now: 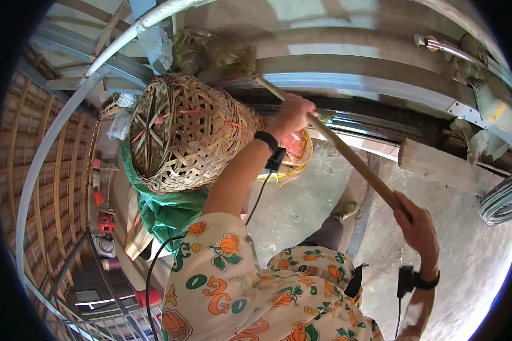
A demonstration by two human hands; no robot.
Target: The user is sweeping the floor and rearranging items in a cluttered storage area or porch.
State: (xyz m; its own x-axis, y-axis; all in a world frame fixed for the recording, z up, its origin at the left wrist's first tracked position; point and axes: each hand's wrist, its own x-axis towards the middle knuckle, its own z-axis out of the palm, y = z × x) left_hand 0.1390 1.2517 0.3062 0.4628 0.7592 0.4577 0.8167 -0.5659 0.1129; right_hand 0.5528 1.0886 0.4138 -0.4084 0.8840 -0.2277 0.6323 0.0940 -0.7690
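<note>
Both my hands grip a long wooden handle (352, 157) that slants from lower right to upper left. My left hand (296, 111) is closed around its upper part, beside a woven bamboo basket (209, 132). Lower down, near the handle's end, my right hand (416, 223) holds it above the concrete floor. At the far end, straw-coloured bristles (243, 59), like a broom head, look blurred against the wall. The basket stands left of my left forearm, with pink-red ties on its weave. Part of a yellow-edged container (301, 164) with pink plastic shows behind that forearm.
Green sheeting (166, 209) lies under and beside the basket. A horizontal metal beam (367, 85) runs along the wall, with a pale block (439, 166) below it. Coiled hose or cable (499, 200) sits at right. A curved-looking metal pipe (47, 153) crosses the left side.
</note>
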